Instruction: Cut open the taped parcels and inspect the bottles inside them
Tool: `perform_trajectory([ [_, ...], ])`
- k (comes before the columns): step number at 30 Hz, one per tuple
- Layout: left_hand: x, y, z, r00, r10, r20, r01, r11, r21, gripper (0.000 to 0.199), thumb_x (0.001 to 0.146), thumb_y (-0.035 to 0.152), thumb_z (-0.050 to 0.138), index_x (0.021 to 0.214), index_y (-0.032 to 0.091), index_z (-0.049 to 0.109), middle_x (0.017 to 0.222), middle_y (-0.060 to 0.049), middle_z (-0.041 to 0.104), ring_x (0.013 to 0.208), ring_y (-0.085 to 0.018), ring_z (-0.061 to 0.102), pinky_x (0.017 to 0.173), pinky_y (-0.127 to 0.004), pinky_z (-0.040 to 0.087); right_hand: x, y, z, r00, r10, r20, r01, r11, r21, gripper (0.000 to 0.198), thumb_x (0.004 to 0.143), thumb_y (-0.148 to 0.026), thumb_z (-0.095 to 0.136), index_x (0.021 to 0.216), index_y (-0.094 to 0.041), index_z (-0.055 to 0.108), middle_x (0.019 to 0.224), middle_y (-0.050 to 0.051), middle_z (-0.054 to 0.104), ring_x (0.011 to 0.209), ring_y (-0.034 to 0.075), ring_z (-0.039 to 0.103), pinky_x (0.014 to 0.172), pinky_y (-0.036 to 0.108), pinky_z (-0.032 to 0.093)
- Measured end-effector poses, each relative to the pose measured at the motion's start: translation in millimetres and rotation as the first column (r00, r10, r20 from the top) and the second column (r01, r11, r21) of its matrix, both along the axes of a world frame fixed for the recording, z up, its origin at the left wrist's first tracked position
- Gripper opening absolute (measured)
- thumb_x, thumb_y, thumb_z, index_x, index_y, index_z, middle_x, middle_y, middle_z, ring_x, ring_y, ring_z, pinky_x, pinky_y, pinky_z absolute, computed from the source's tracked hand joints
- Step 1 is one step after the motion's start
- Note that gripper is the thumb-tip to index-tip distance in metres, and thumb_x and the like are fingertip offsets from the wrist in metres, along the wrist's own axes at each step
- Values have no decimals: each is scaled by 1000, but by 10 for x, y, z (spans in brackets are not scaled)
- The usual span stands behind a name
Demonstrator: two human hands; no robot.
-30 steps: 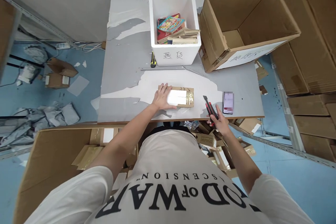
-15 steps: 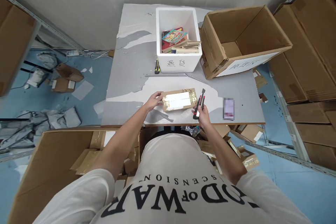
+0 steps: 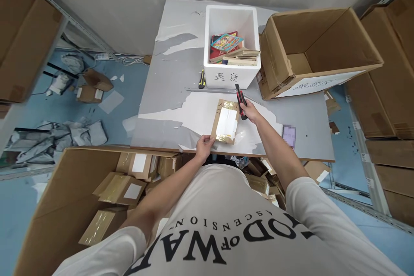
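Observation:
A small taped cardboard parcel (image 3: 226,123) with a white label lies on the table, its long side pointing away from me. My left hand (image 3: 205,146) grips its near left corner between thumb and fingers. In my right hand (image 3: 249,111) is a black and red utility knife (image 3: 240,101), its blade end pointing away from me, just beyond the parcel's right side. A second knife, a yellow and black utility knife (image 3: 202,79), lies by the white foam box (image 3: 233,78).
Several books (image 3: 228,44) lie in the foam box. A large open carton (image 3: 274,73) stands to its right. A blurred purple rectangle (image 3: 289,135) lies at the table's right. Below the left edge, a big carton (image 3: 48,211) holds several parcels. Cartons (image 3: 384,103) line the right side.
The parcel has turned about a quarter turn, from lying crosswise to lengthwise. My left hand moved right and nearer me; my right hand carried the knife farther away. The view shifted slightly.

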State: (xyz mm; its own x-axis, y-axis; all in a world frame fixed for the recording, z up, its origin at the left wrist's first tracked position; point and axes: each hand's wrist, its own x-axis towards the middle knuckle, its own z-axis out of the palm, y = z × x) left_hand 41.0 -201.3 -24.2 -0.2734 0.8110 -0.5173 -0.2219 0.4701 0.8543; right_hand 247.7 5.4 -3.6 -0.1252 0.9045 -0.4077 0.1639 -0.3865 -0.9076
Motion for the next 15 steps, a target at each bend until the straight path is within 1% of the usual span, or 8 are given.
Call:
perform_trajectory([
  [3,-65,14,-26,996,-50,-69,48,999,-22,37,71,46,73,89,17,59,94,-5,68,78,-15,68,77,-32,56,-35,-12,-27,998,7,57,-9,999,31,37,78,-48,63,98,-21,51,78,-2,56,64,10,51,55,23,43],
  [6,-132,32,-31,980,-130,-152,118,989,-85,39,72,49,71,92,18,60,95,-7,68,81,-18,68,74,-33,55,-46,-34,-18,997,0,72,-5,998,57,34,79,-47,62,97,-21,50,79,-2,57,65,11,52,57,24,44],
  [9,-177,63,-21,954,-184,-238,156,979,-132,44,71,51,72,98,18,60,103,-10,68,94,-22,67,80,-35,54,-24,-120,17,998,-49,39,45,995,86,32,80,-45,60,98,-22,48,81,-1,58,67,12,55,58,26,47],
  [11,-214,127,-5,922,-217,-319,181,973,-141,48,69,47,74,105,18,59,114,-12,65,108,-25,63,90,-37,52,25,-274,56,992,-127,8,125,985,121,33,81,-46,59,100,-23,46,89,1,61,71,13,58,59,26,49],
  [12,-238,184,7,907,-234,-351,197,971,-139,51,69,45,74,109,18,59,120,-13,63,115,-25,60,94,-38,49,59,-392,79,984,-176,-12,176,975,137,34,81,-47,58,101,-23,45,97,3,62,74,13,60,61,26,50],
  [14,-298,370,38,884,-268,-384,238,963,-125,53,73,42,71,117,18,57,129,-13,59,123,-25,54,101,-39,46,134,-712,124,963,-262,-63,268,954,133,34,82,-47,57,103,-24,44,115,6,60,78,13,63,62,27,53],
  [15,-331,502,55,876,-287,-387,265,958,-111,51,77,42,67,121,18,56,132,-13,58,125,-25,53,103,-39,44,167,-907,142,954,-285,-95,294,950,106,35,82,-48,57,104,-24,44,123,8,58,79,14,64,63,28,54],
])
